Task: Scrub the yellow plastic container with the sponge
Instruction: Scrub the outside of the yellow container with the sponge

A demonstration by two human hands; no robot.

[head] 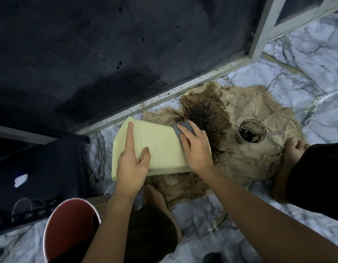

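A pale yellow plastic container point(158, 147) is held tilted just above a stained beige cloth point(255, 111), its flat side turned up toward me. My left hand point(131, 160) grips its near left part, index finger stretched along the surface and thumb on top. My right hand point(195, 147) presses a grey sponge point(180, 130) against the container's right edge, fingers closed over it. Only part of the sponge shows under my fingers.
The cloth carries a dark brown wet stain point(206, 112). A small cup point(251, 132) of dark liquid with a stick stands on it. A red bucket point(69, 228) is at lower left, my bare feet on the cloth, and a dark panel behind.
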